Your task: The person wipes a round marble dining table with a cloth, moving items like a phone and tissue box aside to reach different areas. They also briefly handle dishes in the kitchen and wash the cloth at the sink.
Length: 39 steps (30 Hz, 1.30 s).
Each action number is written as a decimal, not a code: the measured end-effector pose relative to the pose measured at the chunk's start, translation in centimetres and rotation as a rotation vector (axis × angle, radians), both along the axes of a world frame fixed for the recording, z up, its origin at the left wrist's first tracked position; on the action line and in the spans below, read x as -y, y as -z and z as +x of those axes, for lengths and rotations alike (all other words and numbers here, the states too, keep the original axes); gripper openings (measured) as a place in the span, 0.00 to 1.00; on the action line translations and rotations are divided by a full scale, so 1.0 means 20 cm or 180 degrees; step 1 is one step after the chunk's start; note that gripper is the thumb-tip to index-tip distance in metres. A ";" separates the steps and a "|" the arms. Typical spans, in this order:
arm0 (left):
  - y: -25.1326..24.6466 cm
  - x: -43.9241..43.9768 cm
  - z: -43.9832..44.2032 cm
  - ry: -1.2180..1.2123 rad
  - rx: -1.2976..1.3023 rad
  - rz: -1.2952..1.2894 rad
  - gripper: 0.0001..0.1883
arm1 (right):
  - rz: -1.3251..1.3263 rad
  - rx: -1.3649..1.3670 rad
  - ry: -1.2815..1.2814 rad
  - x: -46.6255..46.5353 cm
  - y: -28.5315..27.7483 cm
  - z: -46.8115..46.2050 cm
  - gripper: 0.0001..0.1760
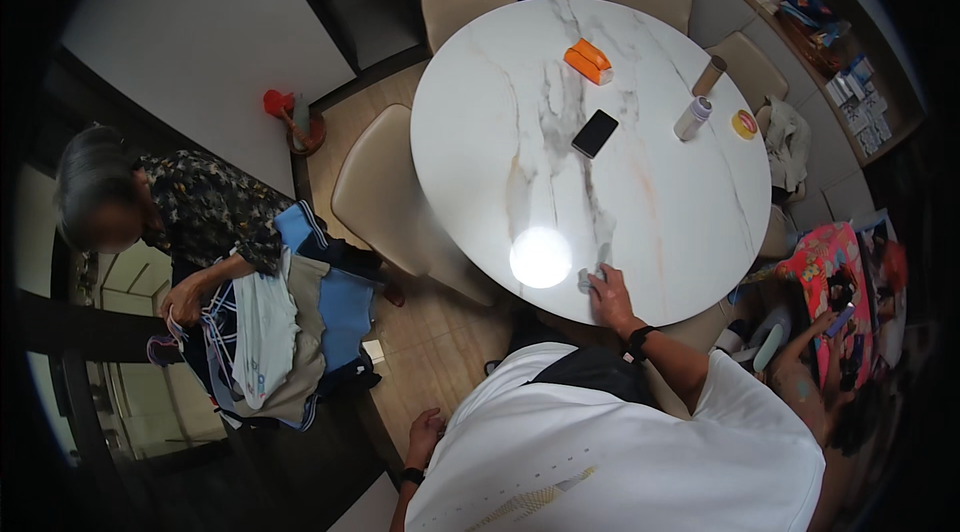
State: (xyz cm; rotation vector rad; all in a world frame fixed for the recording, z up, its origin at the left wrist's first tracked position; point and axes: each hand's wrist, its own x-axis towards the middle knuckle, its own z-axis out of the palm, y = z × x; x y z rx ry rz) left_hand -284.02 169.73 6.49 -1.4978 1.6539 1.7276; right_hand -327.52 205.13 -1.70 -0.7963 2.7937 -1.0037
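My right hand (pixel 612 297) rests on the near edge of a round white marble-look table (pixel 480 119), its fingertips beside a small grey patch that could be marbling, a reflection or an object; I cannot tell. A dark band circles that wrist. My left hand (pixel 426 433) hangs low beside my white T-shirt (pixel 525 449), fingers loosely bent, with nothing visible in it. Farther back on the table lie a black smartphone (pixel 595 133) and an orange soft pack of tissues (pixel 588 62). To the right stand a pale bottle (pixel 692 119) with a lilac lid, a brown tumbler (pixel 709 76) and a roll of yellow tape (pixel 744 124).
Beige chairs (pixel 379 187) surround the table. At left, a person (pixel 210 194) holds several garments (pixel 300 329) on hangers. Another person at right holds a phone (pixel 841 320) beside a patterned pink cloth (pixel 829 262). A shelf (pixel 806 44) with packages lines the far right wall.
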 end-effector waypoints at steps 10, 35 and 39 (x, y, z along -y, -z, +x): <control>-0.04 0.19 -0.24 0.0053 0.0163 -0.0506 0.21 | -0.0865 0.0881 -0.2719 0.91 0.01 -0.53 0.19; -0.22 0.46 -1.53 -0.0814 0.1639 -0.1122 0.20 | -0.0488 -0.0280 -0.2374 3.18 0.96 -2.35 0.12; -0.24 0.57 -1.81 -0.0928 0.1661 -0.1092 0.20 | -0.0128 -0.0048 -0.1722 3.32 1.11 -2.57 0.12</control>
